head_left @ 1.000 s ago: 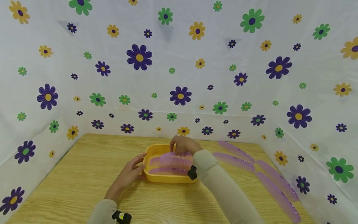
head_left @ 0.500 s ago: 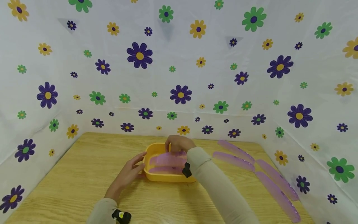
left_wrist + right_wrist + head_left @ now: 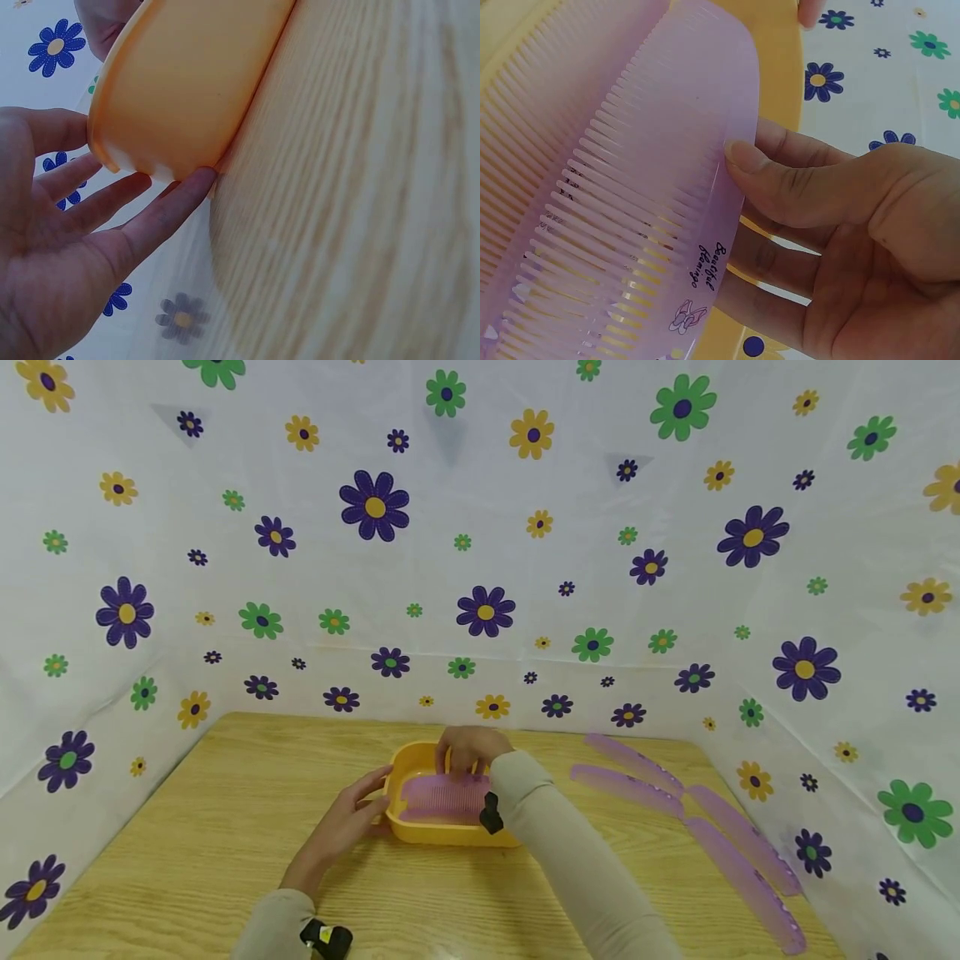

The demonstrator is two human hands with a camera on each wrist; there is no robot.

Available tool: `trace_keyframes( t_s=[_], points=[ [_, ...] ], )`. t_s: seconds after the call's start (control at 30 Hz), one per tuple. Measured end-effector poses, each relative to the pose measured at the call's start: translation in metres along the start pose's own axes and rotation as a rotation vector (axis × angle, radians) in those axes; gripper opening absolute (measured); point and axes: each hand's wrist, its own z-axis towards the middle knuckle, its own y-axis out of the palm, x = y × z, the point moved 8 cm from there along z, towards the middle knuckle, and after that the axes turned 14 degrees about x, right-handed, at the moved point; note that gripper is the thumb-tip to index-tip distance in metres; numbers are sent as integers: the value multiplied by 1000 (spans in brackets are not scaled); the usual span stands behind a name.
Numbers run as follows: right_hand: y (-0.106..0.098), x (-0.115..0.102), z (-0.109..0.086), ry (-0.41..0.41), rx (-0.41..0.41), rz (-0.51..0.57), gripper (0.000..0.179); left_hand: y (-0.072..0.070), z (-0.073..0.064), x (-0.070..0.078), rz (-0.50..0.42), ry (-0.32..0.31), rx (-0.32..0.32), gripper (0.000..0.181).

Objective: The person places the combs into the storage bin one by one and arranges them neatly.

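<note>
My right hand (image 3: 472, 747) pinches a translucent purple comb (image 3: 705, 112) by its spine, thumb on the near face and fingers behind, as the right wrist view shows. The comb has "Beautiful flamingo" and a small figure printed near its edge. It is low inside a yellow plastic container (image 3: 450, 837), with its teeth toward the front. Another purple comb (image 3: 525, 112) lies in the container beside it, partly hidden by the held one. At the container's left end my left hand (image 3: 347, 822) touches the outer wall (image 3: 180, 90) with extended fingers, fingertips along the rim and base.
Several more purple combs rest on the wood-grain table (image 3: 262, 793) right of the container, two at the back (image 3: 630, 789) and others along the right edge (image 3: 750, 885). A white flowered sheet (image 3: 480, 568) stands around the back and sides.
My right hand has shifted left and slightly lower with the comb, which now overlaps more of the comb in front. The left hand stays at the container's end.
</note>
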Motion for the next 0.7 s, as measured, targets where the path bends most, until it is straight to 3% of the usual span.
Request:
trace_keyframes(
  t_s=[0.37,0.7],
  points=[
    [12,5,1,54,-31,86,26,1,1,-1,-19,7,-7,55],
    [21,3,3,29,-58,57,26,1,1,0,-21,2,-7,55]
  ],
)
